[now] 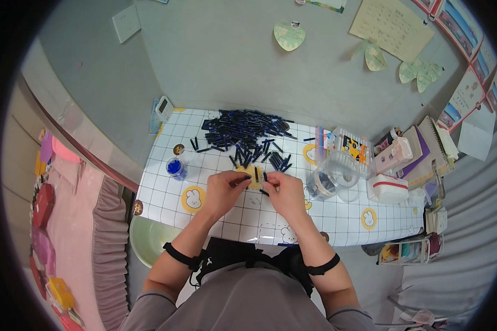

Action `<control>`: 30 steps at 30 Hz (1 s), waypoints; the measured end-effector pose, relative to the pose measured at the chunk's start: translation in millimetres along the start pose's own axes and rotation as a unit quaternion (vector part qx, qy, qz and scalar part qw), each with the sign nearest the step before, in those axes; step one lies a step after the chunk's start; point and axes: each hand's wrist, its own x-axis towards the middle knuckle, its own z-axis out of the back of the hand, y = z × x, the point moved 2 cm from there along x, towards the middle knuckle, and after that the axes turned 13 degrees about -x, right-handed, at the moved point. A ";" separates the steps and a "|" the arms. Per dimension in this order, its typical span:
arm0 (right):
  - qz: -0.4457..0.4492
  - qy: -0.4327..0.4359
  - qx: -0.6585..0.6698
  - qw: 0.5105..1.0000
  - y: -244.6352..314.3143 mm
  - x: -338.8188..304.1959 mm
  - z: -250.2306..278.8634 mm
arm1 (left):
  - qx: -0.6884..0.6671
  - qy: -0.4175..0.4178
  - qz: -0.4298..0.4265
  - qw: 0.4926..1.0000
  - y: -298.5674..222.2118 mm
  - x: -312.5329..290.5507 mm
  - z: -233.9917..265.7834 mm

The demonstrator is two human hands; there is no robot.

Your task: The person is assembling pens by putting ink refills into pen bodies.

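Note:
A big heap of short dark tubes (246,129), which look like ink cartridges, lies at the back of the table. Several loose ones spread forward toward my hands. My left hand (222,192) is closed, its thumb and fingers pinching a small dark piece whose shape is mostly hidden. Facing it, my right hand (285,194) pinches a dark ink cartridge (265,177) by its fingertips. Between the hands, another cartridge (256,174) lies on a small yellow patch (252,185). A clear jar with bright blue pieces (176,169) stands left of my left hand.
Right of my hands stand a large clear plastic jar (321,183) with dark contents and a clear organizer box (350,148). Beyond are a white pouch (389,188) and notebooks (425,146). A small white timer (164,108) stands at the back left; a green basin (146,243) sits below the table's left edge.

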 end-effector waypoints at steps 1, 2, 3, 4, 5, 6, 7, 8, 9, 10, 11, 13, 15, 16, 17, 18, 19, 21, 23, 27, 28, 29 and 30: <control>0.014 -0.022 -0.059 0.998 3.9 5.6 -1.2 | 0.038 -0.014 -0.015 0.999 0.5 0.8 3.0; 0.015 -0.022 -0.059 0.998 7.5 10.1 -3.4 | 0.038 -0.016 -0.015 0.999 2.3 0.9 5.3; 0.027 -0.015 -0.124 0.992 12.2 14.3 -6.8 | 0.056 -0.018 -0.024 0.998 4.3 0.4 7.4; 0.038 -0.010 -0.188 0.981 18.3 17.6 -9.0 | 0.074 -0.020 -0.034 0.997 4.2 -0.2 8.6; 0.039 -0.011 -0.188 0.981 20.3 21.5 -13.8 | 0.073 -0.020 -0.035 0.996 3.5 -1.2 8.9; 0.040 0.001 -0.238 0.970 20.1 25.9 -21.3 | 0.066 -0.018 -0.028 0.997 3.0 -2.5 8.8; 0.042 0.013 -0.286 0.957 21.6 29.3 -27.1 | 0.059 -0.016 -0.020 0.998 3.1 -3.5 9.0; 0.043 0.013 -0.287 0.957 22.8 31.2 -31.6 | 0.059 -0.016 -0.021 0.998 3.5 -4.3 9.6; 0.051 0.013 -0.321 0.946 23.9 32.8 -35.8 | 0.065 -0.014 -0.022 0.998 4.5 -4.7 9.8; 0.061 0.015 -0.353 0.933 27.3 33.5 -39.9 | 0.071 -0.013 -0.021 0.997 6.2 -5.8 10.8; 0.063 0.016 -0.353 0.933 30.6 34.7 -43.7 | 0.071 -0.014 -0.020 0.997 7.3 -5.9 12.3; 0.073 0.028 -0.385 0.920 37.1 37.3 -49.8 | 0.077 -0.015 -0.041 0.996 8.5 -5.9 15.2; 0.080 0.038 -0.384 0.919 42.0 38.2 -51.0 | 0.067 -0.022 -0.043 0.997 11.1 -7.2 17.2; 0.088 0.047 -0.383 0.918 44.4 38.8 -51.8 | 0.057 -0.029 -0.046 0.997 12.2 -7.4 19.1; 0.090 0.047 -0.383 0.918 45.2 38.7 -49.9 | 0.058 -0.031 -0.047 0.997 14.5 -8.1 20.5; 0.108 0.052 -0.371 0.921 44.7 37.7 -45.9 | 0.054 -0.040 -0.042 0.997 17.6 -9.6 21.8; 0.124 0.057 -0.361 0.922 41.7 36.9 -40.2 | 0.048 -0.048 -0.038 0.997 18.6 -9.8 21.3; 0.133 0.035 -0.277 0.951 25.8 31.6 -33.5 | 0.060 -0.047 -0.034 0.997 14.8 -11.1 20.4; 0.143 0.021 -0.188 0.971 16.6 20.4 -25.5 | 0.074 -0.051 -0.023 0.996 12.4 -14.8 21.7; 0.085 0.061 0.049 0.993 12.6 -12.3 -4.2 | -0.051 0.009 0.009 0.999 6.0 -20.2 12.8; 0.074 0.047 0.082 0.993 8.5 -20.1 -1.0 | -0.091 0.051 0.010 0.994 4.9 -20.7 6.7; 0.072 0.046 0.082 0.993 2.8 -26.7 0.5 | -0.091 0.053 0.010 0.994 3.6 -21.9 1.6; 0.077 0.033 0.091 0.992 -3.3 -32.8 2.3 | -0.086 0.073 0.004 0.994 1.8 -23.9 -4.7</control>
